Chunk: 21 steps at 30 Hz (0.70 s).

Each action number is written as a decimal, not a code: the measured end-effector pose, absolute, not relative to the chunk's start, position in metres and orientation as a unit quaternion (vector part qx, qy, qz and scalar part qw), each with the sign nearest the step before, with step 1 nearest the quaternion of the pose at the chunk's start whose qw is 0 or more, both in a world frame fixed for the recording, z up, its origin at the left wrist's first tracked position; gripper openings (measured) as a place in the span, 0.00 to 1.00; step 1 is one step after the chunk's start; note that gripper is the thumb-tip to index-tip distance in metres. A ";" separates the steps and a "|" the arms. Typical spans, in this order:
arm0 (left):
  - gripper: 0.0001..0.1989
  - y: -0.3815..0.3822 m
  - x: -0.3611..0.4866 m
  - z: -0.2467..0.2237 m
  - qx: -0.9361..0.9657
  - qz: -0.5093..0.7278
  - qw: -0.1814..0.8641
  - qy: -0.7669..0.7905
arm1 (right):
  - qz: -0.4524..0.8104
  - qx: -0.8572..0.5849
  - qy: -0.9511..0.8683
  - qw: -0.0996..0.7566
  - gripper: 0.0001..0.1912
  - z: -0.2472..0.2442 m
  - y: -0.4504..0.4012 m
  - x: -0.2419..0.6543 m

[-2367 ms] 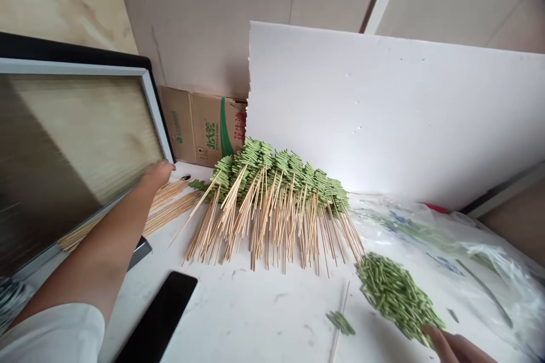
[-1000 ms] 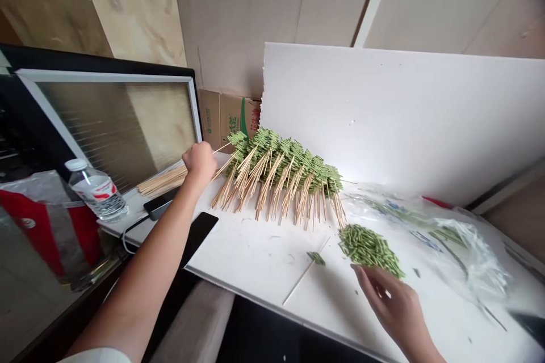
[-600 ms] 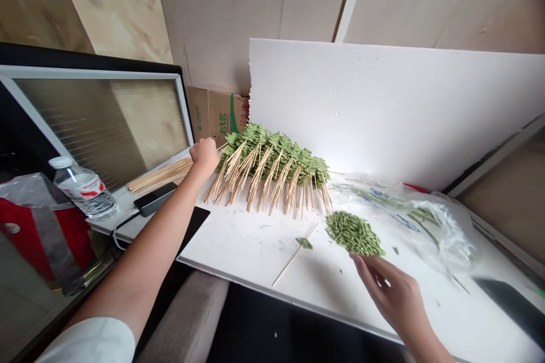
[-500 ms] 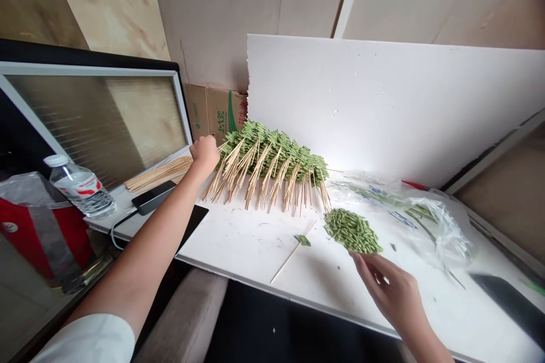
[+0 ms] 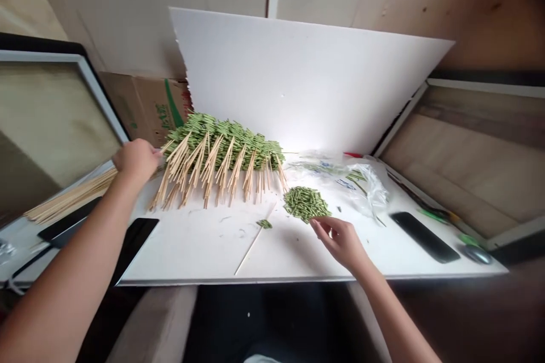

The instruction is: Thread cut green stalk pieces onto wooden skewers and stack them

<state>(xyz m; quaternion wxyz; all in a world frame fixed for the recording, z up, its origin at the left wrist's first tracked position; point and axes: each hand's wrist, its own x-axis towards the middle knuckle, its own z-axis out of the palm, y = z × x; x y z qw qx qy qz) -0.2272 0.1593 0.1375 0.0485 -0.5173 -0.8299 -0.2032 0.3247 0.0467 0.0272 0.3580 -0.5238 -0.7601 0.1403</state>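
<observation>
My left hand [image 5: 138,160] is closed at the left end of a stack of green bean skewers [image 5: 230,133]; whatever its fingers hold is hidden. Bare ends of the bamboo sticks [image 5: 210,167] point from that stack toward me. My right hand [image 5: 338,238] has thumb and forefinger pinched at the near edge of a pile of cut green bean pieces [image 5: 305,203]. What lies between those fingertips is too small to tell. Left of that pile, one bamboo stick [image 5: 247,250] lies on the table with a few green pieces [image 5: 264,224] at its middle.
Loose bamboo sticks [image 5: 72,195] lie at the left beside dark flat devices [image 5: 138,244]. Clear plastic bags [image 5: 370,184] with long green beans are at the right, near a black phone [image 5: 424,236]. A white board [image 5: 298,79] stands behind on the white table [image 5: 191,264].
The view has swung to the right, so everything sits further left. My left hand stays by the stack's left end, and my right hand remains at the near edge of the bean pile.
</observation>
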 end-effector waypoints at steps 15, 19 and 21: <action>0.20 0.061 -0.131 0.136 -0.606 -0.381 0.274 -0.642 | 0.096 -0.665 -0.682 0.290 0.17 0.028 0.145 0.414; 0.14 0.045 -0.073 0.095 -0.712 -0.369 0.198 -0.563 | 0.080 -0.745 -0.630 0.204 0.18 0.033 0.202 0.431; 0.13 0.041 -0.050 0.072 -0.749 -0.364 0.145 -0.534 | 0.076 -0.756 -0.620 0.194 0.18 0.041 0.226 0.442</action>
